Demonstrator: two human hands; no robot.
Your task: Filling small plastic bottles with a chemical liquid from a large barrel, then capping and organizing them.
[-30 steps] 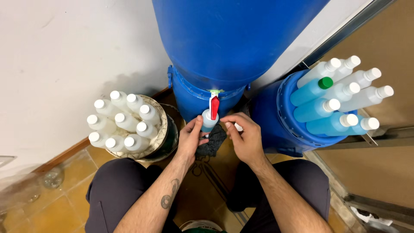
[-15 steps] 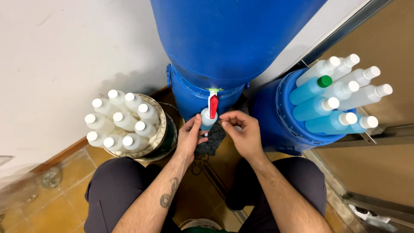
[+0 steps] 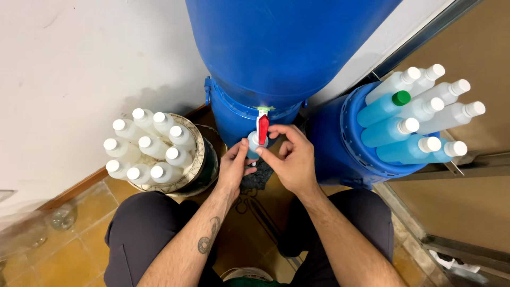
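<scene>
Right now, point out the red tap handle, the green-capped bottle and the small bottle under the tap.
red tap handle (image 3: 263, 129), head view, middle of the lever.
green-capped bottle (image 3: 379, 110), head view, blue body.
small bottle (image 3: 253, 142), head view, its white top, between both hands.

Small blue-filled bottle (image 3: 254, 146) upright beneath the red tap (image 3: 263, 129).

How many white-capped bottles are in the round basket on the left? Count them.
10. Nine bottles sit in a ring along the rim of the basket, and one bottle is in the middle. None looks hidden, but shorter ones could be underneath.
</scene>
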